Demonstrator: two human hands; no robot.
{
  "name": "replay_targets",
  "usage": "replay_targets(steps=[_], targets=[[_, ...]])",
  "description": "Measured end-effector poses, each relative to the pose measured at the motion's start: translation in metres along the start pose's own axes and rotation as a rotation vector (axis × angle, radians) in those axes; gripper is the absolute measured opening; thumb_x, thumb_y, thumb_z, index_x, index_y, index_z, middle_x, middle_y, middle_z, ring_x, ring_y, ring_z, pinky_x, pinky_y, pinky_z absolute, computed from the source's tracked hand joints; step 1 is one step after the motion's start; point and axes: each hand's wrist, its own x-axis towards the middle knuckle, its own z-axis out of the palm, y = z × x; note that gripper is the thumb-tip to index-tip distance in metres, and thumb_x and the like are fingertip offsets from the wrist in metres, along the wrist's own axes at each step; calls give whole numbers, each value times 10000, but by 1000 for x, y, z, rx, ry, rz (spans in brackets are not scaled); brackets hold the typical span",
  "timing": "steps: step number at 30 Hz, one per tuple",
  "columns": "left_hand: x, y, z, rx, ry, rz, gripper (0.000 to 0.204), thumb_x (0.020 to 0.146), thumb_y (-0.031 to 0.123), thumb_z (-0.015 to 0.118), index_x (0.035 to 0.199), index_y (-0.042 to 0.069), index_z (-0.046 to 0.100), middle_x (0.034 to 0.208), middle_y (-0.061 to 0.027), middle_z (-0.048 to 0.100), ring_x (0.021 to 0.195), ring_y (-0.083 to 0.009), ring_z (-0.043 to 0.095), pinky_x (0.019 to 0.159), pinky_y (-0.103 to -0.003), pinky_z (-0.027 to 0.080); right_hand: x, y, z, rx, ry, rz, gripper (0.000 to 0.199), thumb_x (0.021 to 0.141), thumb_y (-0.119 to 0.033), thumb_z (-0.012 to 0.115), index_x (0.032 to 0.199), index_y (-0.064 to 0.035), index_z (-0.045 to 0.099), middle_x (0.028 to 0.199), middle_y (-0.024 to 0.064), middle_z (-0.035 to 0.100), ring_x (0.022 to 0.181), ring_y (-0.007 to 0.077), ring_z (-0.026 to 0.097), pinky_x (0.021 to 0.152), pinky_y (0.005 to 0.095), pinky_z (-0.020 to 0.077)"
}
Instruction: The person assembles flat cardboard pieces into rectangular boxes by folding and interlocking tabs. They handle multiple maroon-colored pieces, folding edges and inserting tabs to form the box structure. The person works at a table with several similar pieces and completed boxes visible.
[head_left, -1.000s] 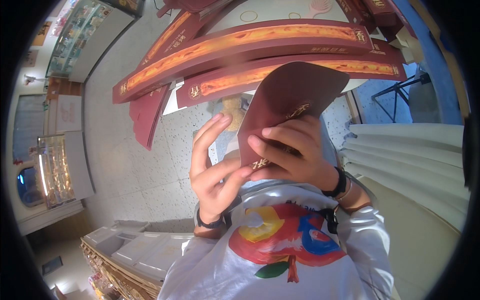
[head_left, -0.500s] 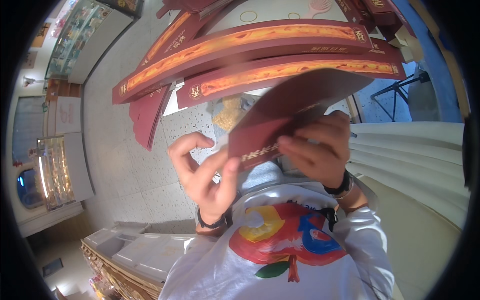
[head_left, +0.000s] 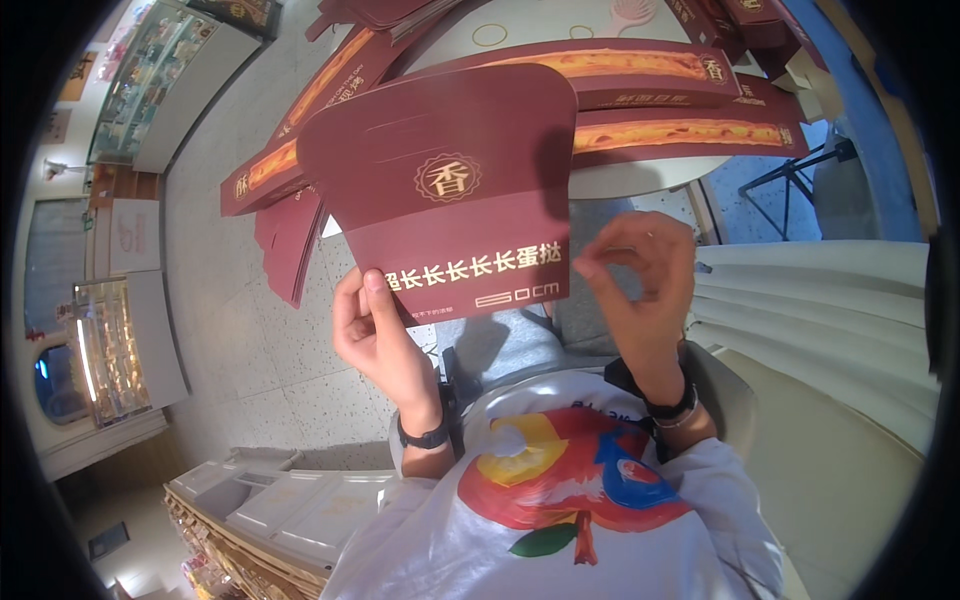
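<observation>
While my left hand (head_left: 375, 325) pinches its lower left corner, thumb laid on the printed face and fingers curled at the edge and behind, the card (head_left: 470, 215) stands open before me, above my lap and in front of the table (head_left: 535, 30). My right hand (head_left: 645, 290) is at its right edge, fingers loosely bent and partly spread, the thumb and forefinger tips close together; whether they touch the card I can't tell. It is smooth, stiff-looking maroon board, flared toward the top with rounded corners and crossed by a crease, gold print on both panels — a scalloped round emblem above, a line of lettering below. The rounded end points away from me, the straight edge toward my body, that edge climbing slightly to the right; breadth and height look so alike that I can't pick out a long axis. A soft shadow darkens its upper right. Behind it, long maroon boxes (head_left: 650, 66) with orange printed strips lie across the smooth white table, and flat maroon sheets (head_left: 295, 250) hang past its edge over the speckled floor (head_left: 245, 340). Pleated pale cloth (head_left: 810, 300) falls in ridges to my right.
</observation>
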Motion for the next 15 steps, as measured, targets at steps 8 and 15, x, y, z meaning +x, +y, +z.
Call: replay_targets(steps=[8, 15], targets=[[0, -10, 3, -134, -50, -108, 161, 970, 107, 540, 1063, -25, 538, 818, -65, 679, 677, -59, 571, 651, -182, 447, 19, -14, 1, 18, -209, 267, 163, 840, -18, 680, 982, 25, 612, 871, 56, 634, 825, 113, 628, 700, 229, 514], [0, -5, 10, 664, 167, 815, 518, 777, 181, 747, 1239, 49, 553, 1332, -123, 431, 1271, -302, 397, 1091, -479, 219, 23, -24, 16, -92, -240, 57, 143, 865, -9, 632, 1006, 6, 618, 876, 72, 597, 694, 102, 536, 634, 215, 452]])
